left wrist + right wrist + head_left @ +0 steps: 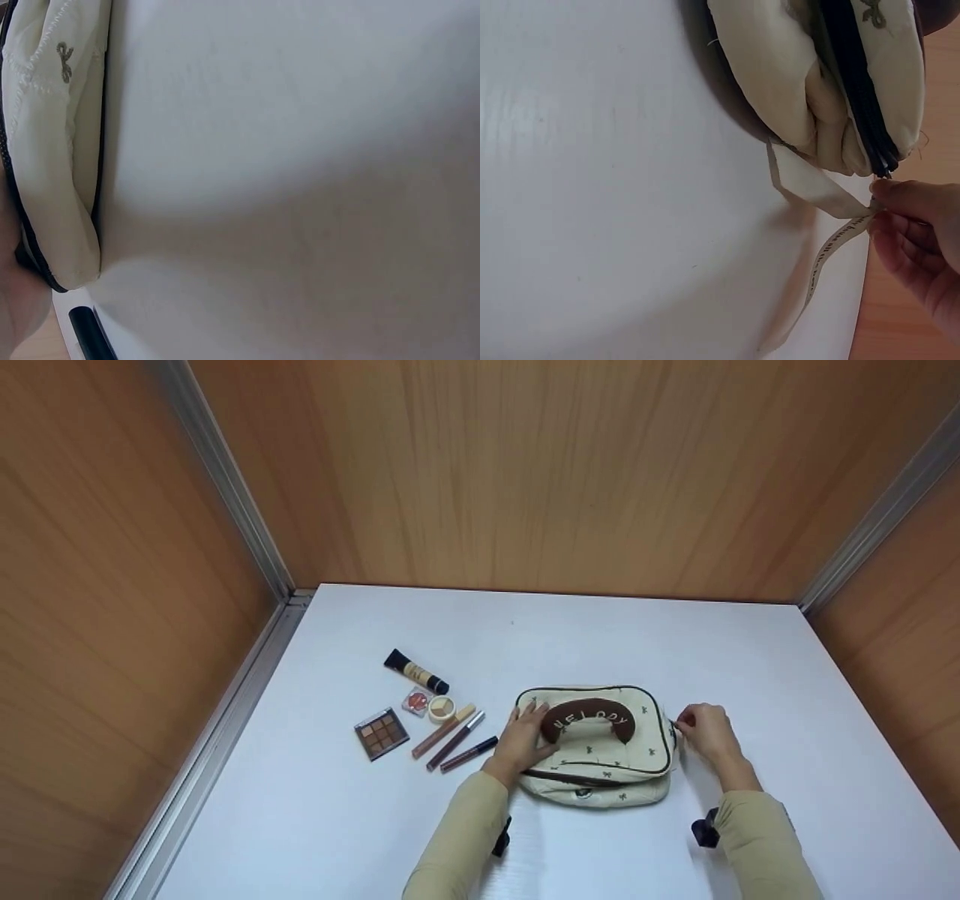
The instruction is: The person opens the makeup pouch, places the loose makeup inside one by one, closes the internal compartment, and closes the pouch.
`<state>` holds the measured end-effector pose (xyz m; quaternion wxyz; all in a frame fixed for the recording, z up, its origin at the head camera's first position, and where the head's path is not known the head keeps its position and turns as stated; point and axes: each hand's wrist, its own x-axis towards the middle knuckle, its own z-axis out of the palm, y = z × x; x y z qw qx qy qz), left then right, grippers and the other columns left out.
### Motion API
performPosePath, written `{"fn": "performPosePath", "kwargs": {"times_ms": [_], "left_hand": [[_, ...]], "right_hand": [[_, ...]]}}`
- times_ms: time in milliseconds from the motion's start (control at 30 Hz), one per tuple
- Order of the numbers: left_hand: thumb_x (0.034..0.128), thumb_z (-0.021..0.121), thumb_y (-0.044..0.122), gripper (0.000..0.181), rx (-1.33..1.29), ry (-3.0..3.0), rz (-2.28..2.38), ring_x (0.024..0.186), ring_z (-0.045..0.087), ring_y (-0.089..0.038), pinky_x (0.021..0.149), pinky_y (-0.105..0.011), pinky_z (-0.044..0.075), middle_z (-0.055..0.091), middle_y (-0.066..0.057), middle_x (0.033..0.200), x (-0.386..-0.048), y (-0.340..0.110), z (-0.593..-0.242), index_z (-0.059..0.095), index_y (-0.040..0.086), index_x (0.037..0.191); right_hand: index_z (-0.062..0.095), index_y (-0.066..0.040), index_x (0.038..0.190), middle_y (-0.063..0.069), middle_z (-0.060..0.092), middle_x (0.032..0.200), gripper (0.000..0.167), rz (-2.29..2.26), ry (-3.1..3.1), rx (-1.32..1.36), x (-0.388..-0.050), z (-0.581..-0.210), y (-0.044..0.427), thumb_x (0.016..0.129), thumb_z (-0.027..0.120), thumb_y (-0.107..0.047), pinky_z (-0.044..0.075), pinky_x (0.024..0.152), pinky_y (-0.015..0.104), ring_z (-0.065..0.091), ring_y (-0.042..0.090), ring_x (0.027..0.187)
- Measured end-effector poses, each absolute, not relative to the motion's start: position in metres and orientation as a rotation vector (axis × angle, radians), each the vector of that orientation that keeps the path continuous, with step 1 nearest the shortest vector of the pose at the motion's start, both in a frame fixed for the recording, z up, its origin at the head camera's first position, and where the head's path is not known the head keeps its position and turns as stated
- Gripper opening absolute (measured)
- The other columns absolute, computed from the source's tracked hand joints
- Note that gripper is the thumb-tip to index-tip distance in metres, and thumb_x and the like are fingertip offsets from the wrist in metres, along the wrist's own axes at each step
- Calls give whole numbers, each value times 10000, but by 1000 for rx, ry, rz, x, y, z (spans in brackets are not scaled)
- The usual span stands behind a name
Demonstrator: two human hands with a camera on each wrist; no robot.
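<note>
A cream makeup bag [649, 727] with dark piping, small bow prints and a brown arched handle lies on the white table. My left hand [521, 739] rests with spread fingers on the bag's left side and top. At the right end, the thumb and fingers of my right hand [709, 731] pinch the zipper pull. The right wrist view shows this right hand [922, 232] at the end of the dark zipper [866, 105], with a printed cream ribbon [825, 259] hanging from the fingers. In the left wrist view the bag's side [52, 165] shows beside the palm.
Left of the bag lie several cosmetics: a black-and-beige tube [416, 671], an eyeshadow palette [381, 733], a small red compact [415, 701], a round cream pot [441, 708] and lip gloss tubes [456, 741]. Wooden panels [495, 472] stand behind and at both sides.
</note>
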<state>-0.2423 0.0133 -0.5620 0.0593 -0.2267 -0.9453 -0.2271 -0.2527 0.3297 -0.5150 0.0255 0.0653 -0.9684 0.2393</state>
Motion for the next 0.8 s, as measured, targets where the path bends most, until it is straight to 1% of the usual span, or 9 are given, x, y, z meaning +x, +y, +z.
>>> {"fn": "performPosePath", "kwargs": {"times_ms": [300, 567, 800], "left_hand": [[746, 691, 335, 693, -700, -2871, -695, 1243, 340, -252, 1027, -414, 205, 439, -79, 1316, -241, 13, -561, 416, 25, 1301], [747, 686, 341, 694, -703, -2866, -689, 1247, 333, -247, 1030, -411, 197, 435, -73, 1322, -242, 14, -561, 414, 24, 1302], [752, 681, 350, 698, -702, -2879, -686, 1254, 322, -245, 1033, -411, 189, 425, -68, 1330, -242, 14, -562, 409, 29, 1308]], "right_hand": [[632, 70, 775, 126, 595, 707, 64, 710, -3059, 233, -268, -513, 325, 792, 607, 13, 464, 602, 368, 561, 242, 670], [642, 43, 734, 113, 594, 691, 61, 734, -3052, 322, -281, -513, 324, 780, 613, 14, 464, 609, 389, 560, 249, 672], [648, 43, 751, 121, 604, 705, 69, 750, -3040, 344, -287, -516, 322, 788, 598, 14, 471, 630, 399, 571, 259, 687]]}}
